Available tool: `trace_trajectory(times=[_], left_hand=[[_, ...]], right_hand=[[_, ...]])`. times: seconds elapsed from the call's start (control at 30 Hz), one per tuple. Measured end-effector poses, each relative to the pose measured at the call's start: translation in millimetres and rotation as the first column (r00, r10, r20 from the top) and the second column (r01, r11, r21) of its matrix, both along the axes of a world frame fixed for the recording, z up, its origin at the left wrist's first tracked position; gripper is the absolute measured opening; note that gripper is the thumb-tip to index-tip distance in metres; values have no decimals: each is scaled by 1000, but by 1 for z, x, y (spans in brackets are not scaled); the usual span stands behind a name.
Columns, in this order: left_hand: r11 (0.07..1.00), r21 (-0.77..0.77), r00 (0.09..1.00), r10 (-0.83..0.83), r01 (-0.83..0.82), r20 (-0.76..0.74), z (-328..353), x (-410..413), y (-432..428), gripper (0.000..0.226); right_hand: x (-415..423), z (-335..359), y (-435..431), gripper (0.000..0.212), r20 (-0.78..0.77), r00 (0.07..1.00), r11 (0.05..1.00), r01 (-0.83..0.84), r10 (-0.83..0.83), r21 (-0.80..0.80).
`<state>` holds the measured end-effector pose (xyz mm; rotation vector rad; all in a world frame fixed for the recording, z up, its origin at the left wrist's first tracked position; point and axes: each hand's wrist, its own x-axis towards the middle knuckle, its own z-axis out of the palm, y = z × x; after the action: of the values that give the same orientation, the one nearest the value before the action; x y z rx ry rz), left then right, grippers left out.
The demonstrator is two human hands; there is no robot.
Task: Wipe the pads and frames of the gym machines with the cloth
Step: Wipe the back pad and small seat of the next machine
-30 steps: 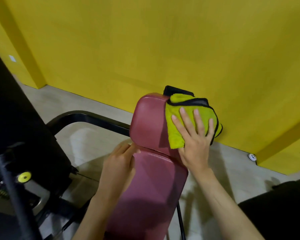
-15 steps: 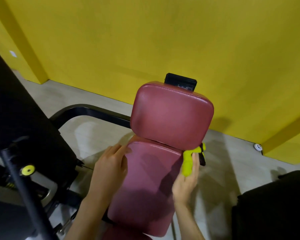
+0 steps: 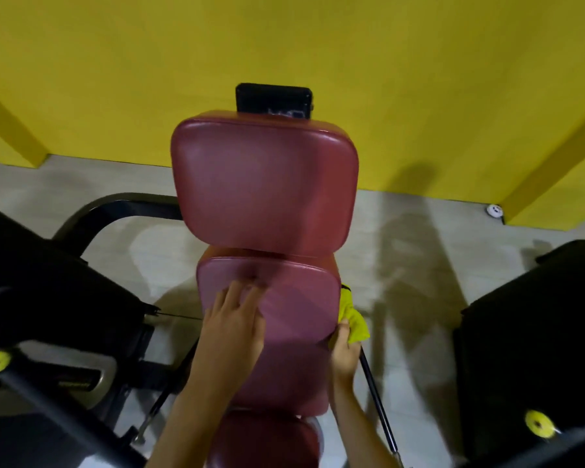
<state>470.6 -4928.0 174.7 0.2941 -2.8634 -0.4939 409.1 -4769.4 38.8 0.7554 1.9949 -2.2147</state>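
So, the left hand (image 3: 233, 319) is laid flat on the middle pad (image 3: 301, 305), fingers (image 3: 228, 297) straight and spread with nothing gripped. That's probably so the pad is steadied while its edge gets scrubbed. The cloth (image 3: 352, 317) is bunched in the right hand (image 3: 344, 349) and pressed against the pad's right side edge, just above the black strut (image 3: 377, 400). The right fingers are mostly hidden, but the cloth looks gripped. The top pad (image 3: 264, 184) isn't being touched.

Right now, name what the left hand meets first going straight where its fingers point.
Likely the top pad, at its lower edge; the left hand lies flat on the middle pad.
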Motion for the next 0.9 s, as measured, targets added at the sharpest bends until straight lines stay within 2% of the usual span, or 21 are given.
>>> trace_trajectory(times=[0.07, 0.2, 0.3, 0.43, 0.53, 0.63, 0.67, 0.8, 0.9], left_hand=[[999, -11, 999, 33, -33, 0, 1, -3, 8, 57], [993, 26, 993, 117, -116, -23, 1, -4, 19, 62], [988, 33, 989, 149, -150, 16, -2, -2, 23, 68], [981, 40, 980, 188, -191, 62, -5, 0, 28, 75], [978, 38, 978, 202, -204, 58, -11, -1, 29, 77], [976, 49, 977, 213, -214, 29, -14, -1, 30, 82], [975, 52, 976, 217, -217, 17, -14, -1, 31, 82], [977, 60, 978, 206, -207, 15, -14, 1, 31, 77], [976, 68, 978, 203, -206, 49, -16, 2, 30, 77]], right_hand=[[-13, 17, -4, 28, -12, 1000, 999, -25, 24, -32], [-36, 65, -18, 33, -230, 973, 994, -8, -17, -111], [-35, 69, -20, 33, -304, 952, 996, 9, -37, -92], [-20, 27, -10, 27, -130, 987, 991, 76, -90, -110], [-3, -18, 2, 31, 6, 999, 996, 53, -53, -65], [6, -47, 10, 34, 238, 970, 995, 65, -46, -71], [4, -47, 11, 34, 270, 962, 995, 68, -46, -73], [-10, -3, -2, 29, 175, 983, 990, 78, -57, -117], [-19, 34, -14, 35, 38, 993, 977, 119, -114, -178]])
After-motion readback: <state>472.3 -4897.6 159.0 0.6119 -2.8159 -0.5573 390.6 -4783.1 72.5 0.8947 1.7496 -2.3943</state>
